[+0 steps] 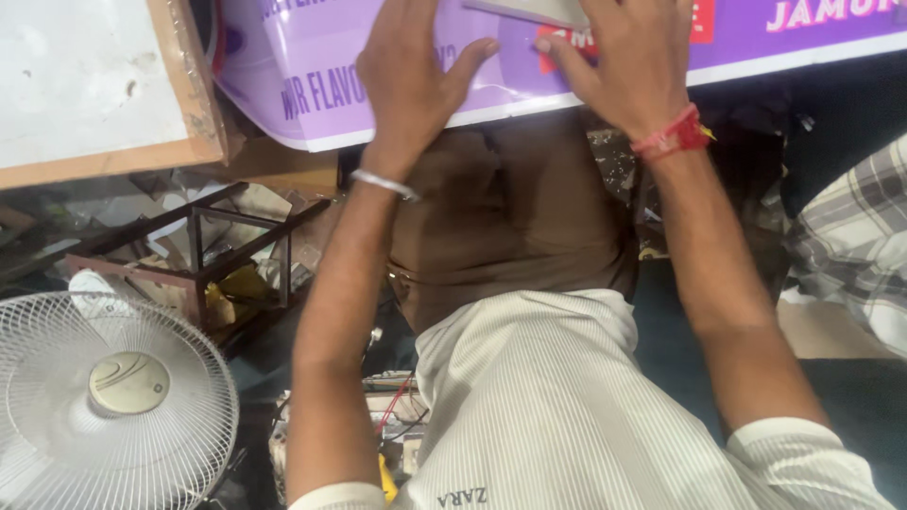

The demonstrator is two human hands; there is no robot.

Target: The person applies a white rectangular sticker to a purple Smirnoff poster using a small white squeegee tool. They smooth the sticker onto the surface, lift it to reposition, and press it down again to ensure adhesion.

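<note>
Both the left hand (416,71) and right hand (635,59) press flat, fingers spread, gripping nothing, on the glossy purple printed vinyl sheet (515,71), likely light, floppy and slippery, best held by its white-bordered edge.

White ribbed shirt (557,406), brown trousers (515,222), silver bangle (383,183), perhaps thread red wristband (673,137).

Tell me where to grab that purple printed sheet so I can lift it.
Probably best to take the purple sheet by its white-bordered near edge, coming from below at the rounded corner left of the left hand. That edge overhangs its support, so fingers can slip under. The right hand presses the sheet flat further along.
</note>
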